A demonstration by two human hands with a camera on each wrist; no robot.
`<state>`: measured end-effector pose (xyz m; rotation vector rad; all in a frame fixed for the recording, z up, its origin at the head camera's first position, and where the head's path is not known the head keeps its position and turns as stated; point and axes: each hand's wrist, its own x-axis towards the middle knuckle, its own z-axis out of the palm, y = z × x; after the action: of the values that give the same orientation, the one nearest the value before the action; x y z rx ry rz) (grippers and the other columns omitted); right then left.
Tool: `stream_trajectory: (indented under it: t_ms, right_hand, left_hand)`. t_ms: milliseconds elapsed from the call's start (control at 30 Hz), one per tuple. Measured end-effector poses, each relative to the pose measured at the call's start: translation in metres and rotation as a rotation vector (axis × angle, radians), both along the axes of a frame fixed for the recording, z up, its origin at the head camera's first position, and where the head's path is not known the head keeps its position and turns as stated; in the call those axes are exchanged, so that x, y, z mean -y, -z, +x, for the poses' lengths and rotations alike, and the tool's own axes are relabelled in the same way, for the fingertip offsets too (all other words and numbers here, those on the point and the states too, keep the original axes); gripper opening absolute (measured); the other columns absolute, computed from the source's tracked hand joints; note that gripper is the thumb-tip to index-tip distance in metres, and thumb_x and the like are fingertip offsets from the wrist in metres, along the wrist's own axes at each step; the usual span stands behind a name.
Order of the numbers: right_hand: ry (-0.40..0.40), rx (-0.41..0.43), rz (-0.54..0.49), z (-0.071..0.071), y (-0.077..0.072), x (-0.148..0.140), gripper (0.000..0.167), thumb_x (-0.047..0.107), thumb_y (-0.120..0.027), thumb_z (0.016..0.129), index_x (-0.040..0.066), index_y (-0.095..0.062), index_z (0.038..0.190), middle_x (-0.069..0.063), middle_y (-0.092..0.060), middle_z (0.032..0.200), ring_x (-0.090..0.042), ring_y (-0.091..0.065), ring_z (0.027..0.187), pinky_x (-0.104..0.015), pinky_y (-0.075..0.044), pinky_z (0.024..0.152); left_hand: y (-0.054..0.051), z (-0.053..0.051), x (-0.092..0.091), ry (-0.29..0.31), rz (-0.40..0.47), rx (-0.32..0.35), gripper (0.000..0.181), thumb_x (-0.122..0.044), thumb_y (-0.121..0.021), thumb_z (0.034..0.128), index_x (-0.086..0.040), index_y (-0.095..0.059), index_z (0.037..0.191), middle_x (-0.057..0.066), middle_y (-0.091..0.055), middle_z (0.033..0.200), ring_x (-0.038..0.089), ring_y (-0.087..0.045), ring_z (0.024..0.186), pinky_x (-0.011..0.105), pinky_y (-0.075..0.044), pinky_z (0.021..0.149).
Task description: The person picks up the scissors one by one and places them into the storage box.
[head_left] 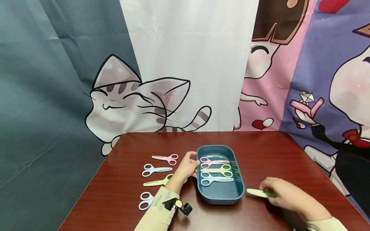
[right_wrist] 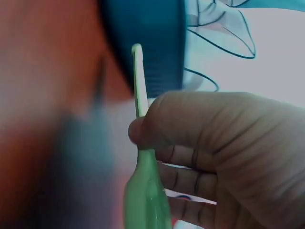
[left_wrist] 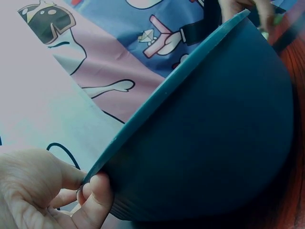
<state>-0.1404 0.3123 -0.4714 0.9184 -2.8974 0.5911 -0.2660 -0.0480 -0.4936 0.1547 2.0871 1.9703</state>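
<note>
My left hand pinches the left rim of a blue-teal plastic bin; the left wrist view shows thumb and fingers on the rim of the bin. Inside lie pink scissors, yellow-green scissors and light blue scissors, one below another. Right of the bin, my right hand holds green scissors above the table, their pale blades pointing at the bin. In the right wrist view, thumb and fingers grip these scissors edge-on.
Left of the bin, more scissors lie in a column on the red-brown table: pink scissors, light blue scissors, yellow-green scissors and bluish scissors partly hidden by my left sleeve. A cartoon-printed cloth hangs behind.
</note>
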Motion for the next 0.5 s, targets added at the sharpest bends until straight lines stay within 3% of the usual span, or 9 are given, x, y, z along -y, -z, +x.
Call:
stream_trajectory:
  t_ms: [267, 500]
  right_hand:
    - [0.074, 0.007, 0.039, -0.025, -0.048, 0.016, 0.027, 0.006, -0.079, 0.076, 0.023, -0.069, 0.095, 0.015, -0.054, 0.085, -0.002, -0.049, 0.075, -0.024, -0.047, 0.063]
    - [0.031, 0.078, -0.007, -0.046, -0.062, 0.054, 0.025, 0.007, -0.077, 0.08, 0.024, -0.071, 0.098, 0.013, -0.058, 0.087, -0.007, -0.054, 0.075, -0.023, -0.05, 0.063]
  left_hand:
    - [-0.001, 0.001, 0.0, -0.008, 0.021, 0.02, 0.043, -0.001, -0.054, 0.1007, -0.002, -0.04, 0.141, 0.019, -0.057, 0.084, 0.013, -0.048, 0.049, 0.022, -0.045, 0.037]
    - [-0.003, 0.001, -0.002, -0.003, 0.016, 0.013, 0.044, 0.0, -0.055, 0.1008, -0.002, -0.04, 0.142, 0.021, -0.058, 0.086, 0.013, -0.047, 0.049, 0.022, -0.045, 0.037]
